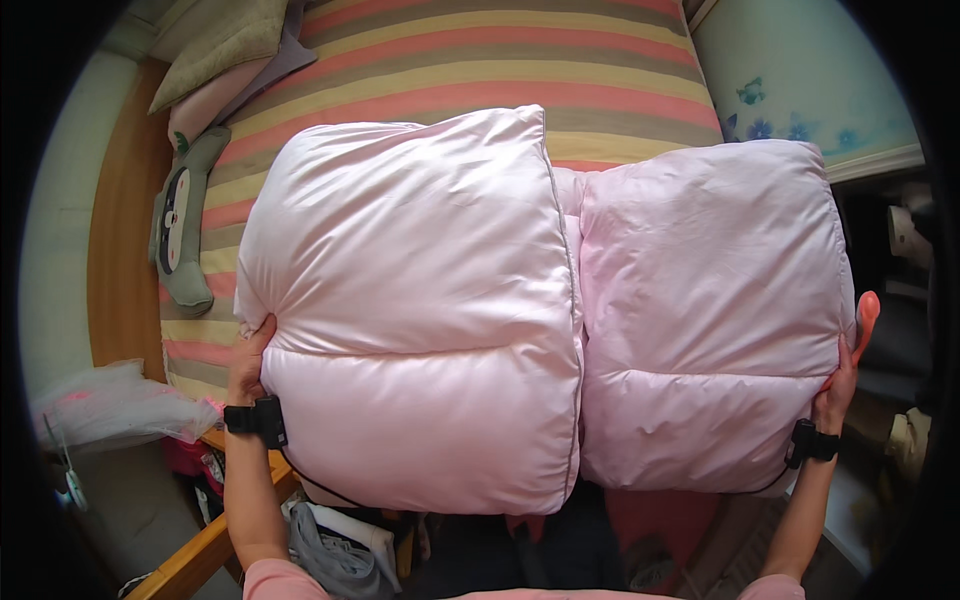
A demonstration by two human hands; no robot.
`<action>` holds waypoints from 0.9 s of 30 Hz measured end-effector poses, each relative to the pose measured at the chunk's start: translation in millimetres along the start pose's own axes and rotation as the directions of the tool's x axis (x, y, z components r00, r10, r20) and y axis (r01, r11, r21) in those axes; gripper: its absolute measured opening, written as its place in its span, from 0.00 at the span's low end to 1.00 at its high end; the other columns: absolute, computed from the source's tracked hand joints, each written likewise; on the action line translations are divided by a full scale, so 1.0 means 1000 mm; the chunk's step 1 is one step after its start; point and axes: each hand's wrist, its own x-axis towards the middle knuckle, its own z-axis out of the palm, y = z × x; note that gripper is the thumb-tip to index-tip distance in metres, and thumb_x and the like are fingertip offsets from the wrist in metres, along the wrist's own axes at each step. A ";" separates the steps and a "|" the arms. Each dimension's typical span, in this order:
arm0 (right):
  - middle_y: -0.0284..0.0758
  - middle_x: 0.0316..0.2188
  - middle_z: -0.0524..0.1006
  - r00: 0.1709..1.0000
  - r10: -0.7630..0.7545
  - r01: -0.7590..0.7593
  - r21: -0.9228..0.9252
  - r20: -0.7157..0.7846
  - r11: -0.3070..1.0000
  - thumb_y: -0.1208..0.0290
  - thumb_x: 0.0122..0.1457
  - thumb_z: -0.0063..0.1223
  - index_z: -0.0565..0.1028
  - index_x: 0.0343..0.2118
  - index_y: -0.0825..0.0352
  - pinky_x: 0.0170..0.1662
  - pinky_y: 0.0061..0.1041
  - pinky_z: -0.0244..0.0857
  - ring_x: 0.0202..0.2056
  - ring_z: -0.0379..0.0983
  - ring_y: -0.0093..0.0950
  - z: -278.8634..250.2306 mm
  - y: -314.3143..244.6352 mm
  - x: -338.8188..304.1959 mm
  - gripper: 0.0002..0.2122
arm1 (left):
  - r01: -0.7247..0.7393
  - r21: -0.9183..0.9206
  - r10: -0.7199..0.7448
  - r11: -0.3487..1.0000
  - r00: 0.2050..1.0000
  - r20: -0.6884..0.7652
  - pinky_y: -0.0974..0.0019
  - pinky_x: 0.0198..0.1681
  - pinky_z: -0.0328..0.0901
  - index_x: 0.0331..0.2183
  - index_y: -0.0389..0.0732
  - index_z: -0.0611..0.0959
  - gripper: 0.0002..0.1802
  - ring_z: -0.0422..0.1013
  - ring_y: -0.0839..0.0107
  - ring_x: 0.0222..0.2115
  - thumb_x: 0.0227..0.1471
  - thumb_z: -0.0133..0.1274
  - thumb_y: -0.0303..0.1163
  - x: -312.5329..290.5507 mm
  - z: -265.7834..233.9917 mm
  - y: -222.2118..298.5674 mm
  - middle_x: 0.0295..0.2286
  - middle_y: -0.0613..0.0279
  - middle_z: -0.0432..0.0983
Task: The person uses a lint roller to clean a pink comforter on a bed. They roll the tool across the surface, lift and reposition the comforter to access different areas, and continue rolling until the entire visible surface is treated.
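Observation:
A thick pale pink quilt (420, 300), shiny and folded into two puffy sections side by side, spans the middle of the view in front of me. Its left section overlaps the right one along a piped edge. At the left side my left hand (252, 355) grips the fabric, thumb on top and fingers hidden beneath. My right hand (842, 375) clasps the right side, its fingers mostly out of sight under the quilt. Beside that hand an orange-red thing with a rounded end (867, 312) sticks up; whether the hand touches it I cannot tell.
Behind the quilt lies a bed with a striped sheet (480, 75). A grey animal-shaped cushion (190, 225) and pillows (225, 55) are at its left. White netting (125, 400) and a wooden bed frame (195, 555) are near left. A flowered white panel (800, 85) stands at far right.

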 end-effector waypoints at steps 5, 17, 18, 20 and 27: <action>0.41 0.53 0.78 0.993 0.082 -0.087 0.064 0.081 0.994 0.70 0.68 0.54 0.67 0.62 0.71 0.57 0.29 0.70 0.51 0.77 0.30 -0.010 0.012 0.039 0.22 | -0.193 0.120 0.199 0.974 0.979 -0.041 0.54 0.49 0.76 0.63 0.37 0.67 0.31 0.77 0.58 0.48 0.64 0.57 0.34 -0.035 0.024 0.038 0.54 0.53 0.74; 0.32 0.41 0.81 0.942 -0.004 -0.203 -0.578 -0.336 0.790 0.56 0.62 0.62 0.80 0.51 0.66 0.44 0.27 0.68 0.39 0.75 0.23 -0.119 0.036 0.153 0.21 | -0.136 0.932 0.270 0.337 0.962 0.043 0.58 0.63 0.59 0.70 0.39 0.54 0.54 0.60 0.49 0.63 0.53 0.65 0.48 0.003 0.042 -0.033 0.64 0.40 0.59; 0.32 0.41 0.81 0.910 -0.183 -0.104 -0.632 -0.372 0.768 0.54 0.62 0.62 0.79 0.52 0.68 0.44 0.27 0.68 0.39 0.74 0.24 -0.113 0.037 0.142 0.23 | -0.124 0.979 0.339 0.163 0.939 0.062 0.58 0.66 0.56 0.71 0.43 0.53 0.56 0.55 0.44 0.66 0.52 0.65 0.50 0.001 0.065 -0.068 0.66 0.36 0.55; 0.36 0.43 0.83 0.943 -0.278 0.079 -0.690 -0.182 0.720 0.53 0.64 0.59 0.80 0.49 0.71 0.44 0.29 0.69 0.42 0.77 0.26 -0.082 0.049 0.123 0.23 | -0.176 0.977 0.358 0.124 0.926 0.121 0.49 0.69 0.48 0.72 0.49 0.52 0.50 0.45 0.38 0.69 0.58 0.57 0.52 -0.009 0.113 -0.121 0.67 0.30 0.47; 0.41 0.41 0.85 0.943 -0.274 0.325 -0.699 0.189 0.637 0.70 0.66 0.57 0.81 0.48 0.71 0.49 0.27 0.69 0.43 0.79 0.26 0.001 0.065 -0.008 0.13 | -0.366 0.920 0.340 0.144 0.891 0.301 0.34 0.69 0.40 0.70 0.39 0.56 0.52 0.42 0.42 0.70 0.57 0.54 0.61 -0.155 0.268 -0.174 0.69 0.37 0.46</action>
